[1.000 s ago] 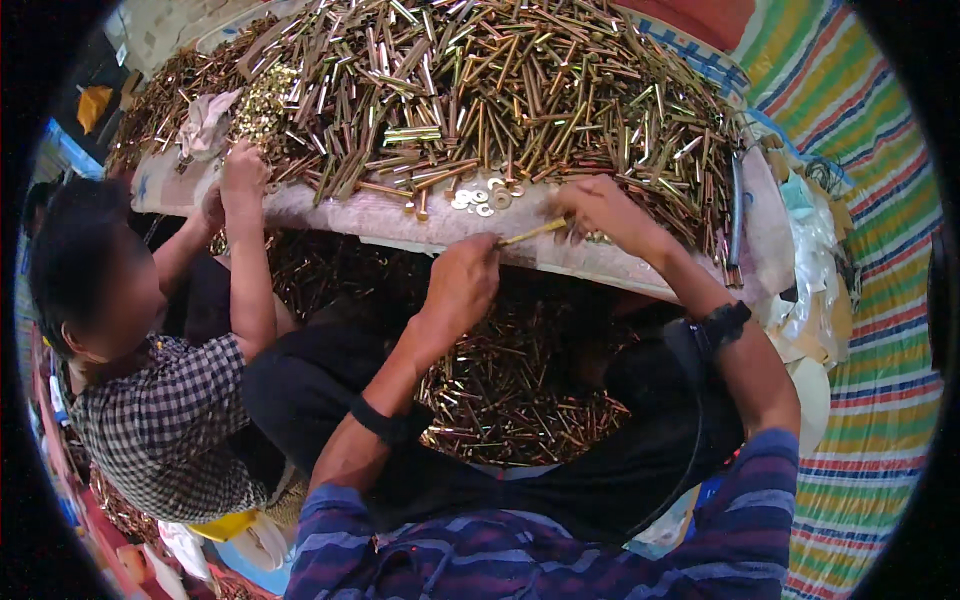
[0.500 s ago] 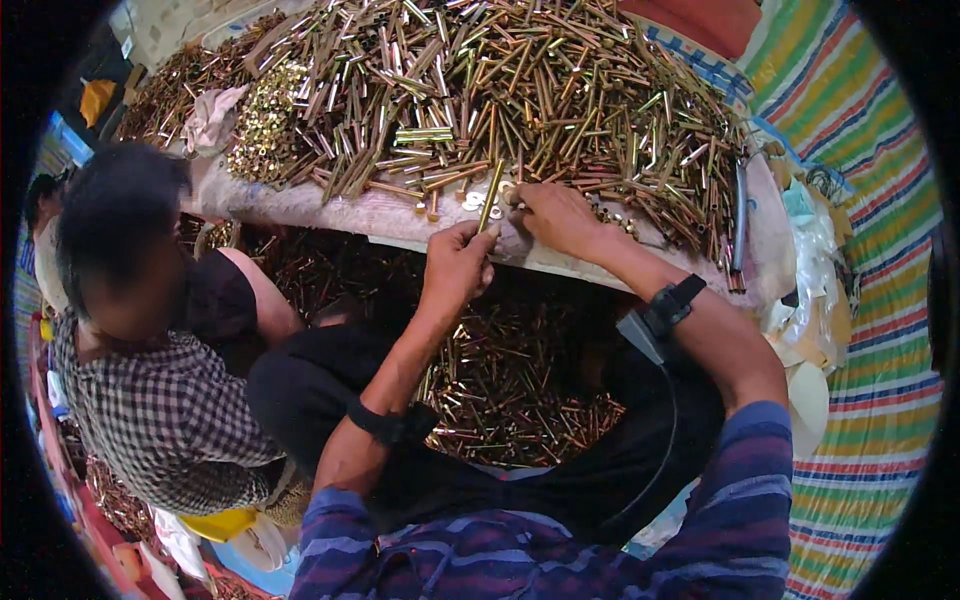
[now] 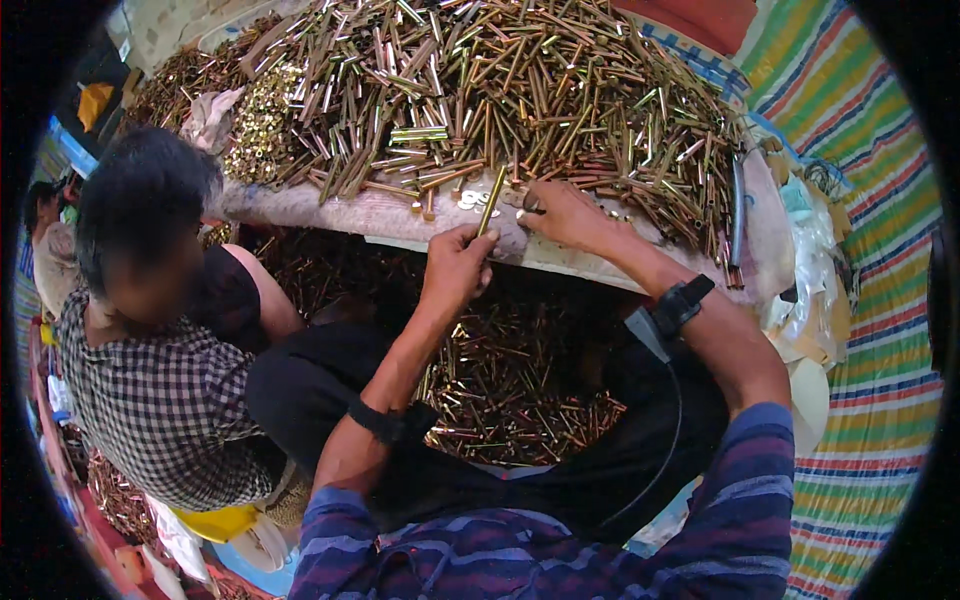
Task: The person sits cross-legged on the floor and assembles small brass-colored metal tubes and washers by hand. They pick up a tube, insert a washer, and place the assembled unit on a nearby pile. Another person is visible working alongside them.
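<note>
My left hand (image 3: 457, 266) is closed around the lower end of a slim gold-coloured metal rod (image 3: 492, 198), which tilts up and away at the table's near edge. To its right, my right hand (image 3: 572, 216) has thumb and forefinger pinched together low over the cloth; what they hold, if anything, is too small to make out. Between the hands and the pile lie several pale flat washers (image 3: 474, 198). Just left of those, a bolt (image 3: 428, 206) lies with its thick end toward me.
A large heap of metal rods (image 3: 560, 90) covers the cloth-topped table (image 3: 300, 205), with a mound of small nuts (image 3: 262, 140) at left. More rods (image 3: 500, 380) lie below, between my knees. A co-worker in a checked shirt (image 3: 165, 400) sits close at left. Plastic bags (image 3: 812, 250) hang at right.
My right hand has drawn slightly toward me and right, away from the heap's edge. My left hand keeps the rod nearly still. The co-worker has shifted a little to the right.
</note>
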Available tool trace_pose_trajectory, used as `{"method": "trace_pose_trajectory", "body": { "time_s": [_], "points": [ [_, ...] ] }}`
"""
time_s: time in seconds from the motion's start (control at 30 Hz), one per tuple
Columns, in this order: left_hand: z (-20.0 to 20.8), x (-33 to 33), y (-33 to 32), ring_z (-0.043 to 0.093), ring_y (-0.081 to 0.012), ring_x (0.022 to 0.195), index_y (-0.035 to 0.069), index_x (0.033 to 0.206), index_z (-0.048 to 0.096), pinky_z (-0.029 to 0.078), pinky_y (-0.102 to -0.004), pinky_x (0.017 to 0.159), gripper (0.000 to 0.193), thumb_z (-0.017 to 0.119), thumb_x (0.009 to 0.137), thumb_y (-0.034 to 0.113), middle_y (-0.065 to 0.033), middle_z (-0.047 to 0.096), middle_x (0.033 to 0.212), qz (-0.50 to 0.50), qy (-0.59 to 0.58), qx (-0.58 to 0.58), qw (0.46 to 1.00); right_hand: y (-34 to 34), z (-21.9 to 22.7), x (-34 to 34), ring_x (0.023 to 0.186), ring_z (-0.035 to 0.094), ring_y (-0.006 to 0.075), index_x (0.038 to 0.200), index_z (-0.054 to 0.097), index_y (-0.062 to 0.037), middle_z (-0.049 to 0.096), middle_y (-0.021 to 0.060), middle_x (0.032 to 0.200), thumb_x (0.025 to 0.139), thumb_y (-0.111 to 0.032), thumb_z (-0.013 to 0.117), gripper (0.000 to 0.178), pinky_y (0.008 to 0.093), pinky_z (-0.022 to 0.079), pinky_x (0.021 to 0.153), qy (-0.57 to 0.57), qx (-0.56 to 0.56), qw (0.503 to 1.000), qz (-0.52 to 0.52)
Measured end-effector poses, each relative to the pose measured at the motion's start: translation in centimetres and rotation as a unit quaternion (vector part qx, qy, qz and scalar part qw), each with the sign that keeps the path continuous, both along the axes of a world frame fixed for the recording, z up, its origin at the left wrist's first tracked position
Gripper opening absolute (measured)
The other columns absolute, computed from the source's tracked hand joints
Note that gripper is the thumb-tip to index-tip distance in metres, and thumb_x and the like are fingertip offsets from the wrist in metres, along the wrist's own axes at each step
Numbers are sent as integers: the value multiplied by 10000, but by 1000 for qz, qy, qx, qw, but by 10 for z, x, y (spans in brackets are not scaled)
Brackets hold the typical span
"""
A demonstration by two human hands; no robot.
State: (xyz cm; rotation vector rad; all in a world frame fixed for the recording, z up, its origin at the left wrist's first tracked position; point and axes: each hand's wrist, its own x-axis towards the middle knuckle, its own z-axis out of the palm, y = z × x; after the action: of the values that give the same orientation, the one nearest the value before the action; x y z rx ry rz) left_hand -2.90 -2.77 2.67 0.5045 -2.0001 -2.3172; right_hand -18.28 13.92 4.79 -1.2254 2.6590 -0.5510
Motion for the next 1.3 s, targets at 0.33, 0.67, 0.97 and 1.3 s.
{"method": "trace_pose_trajectory", "body": {
  "time_s": [0.33,0.67,0.97,1.3],
  "points": [
    [-5,-1,6,480,-74,419,18,814,657,319,-251,378,271,645,985,229,3,541,557,-46,-19,-16,999,14,9,12,799,693,329,979,674,34,702,199,863,859,-278,751,343,428,535,711,27,-43,999,-10],
    [-10,0,21,455,-77,444,-22,838,679,322,-282,424,262,649,977,198,19,497,558,-110,-30,-96,989,51,40,27,681,625,90,1056,717,5,685,23,816,917,-234,749,278,257,508,589,-371,-302,872,-106],
    [-10,2,29,506,-64,590,10,1071,729,382,-248,525,246,652,990,229,36,590,741,-153,-38,-100,982,75,19,38,711,575,55,1112,717,-36,620,-36,842,974,-182,693,202,231,477,631,-536,-378,743,-133],
    [0,-3,43,463,-59,496,10,896,681,319,-254,446,205,637,995,183,39,546,632,-174,-41,-104,978,85,18,59,630,617,86,940,756,10,665,22,707,955,-237,700,253,264,517,603,-357,-336,865,-104]
  ]
}}
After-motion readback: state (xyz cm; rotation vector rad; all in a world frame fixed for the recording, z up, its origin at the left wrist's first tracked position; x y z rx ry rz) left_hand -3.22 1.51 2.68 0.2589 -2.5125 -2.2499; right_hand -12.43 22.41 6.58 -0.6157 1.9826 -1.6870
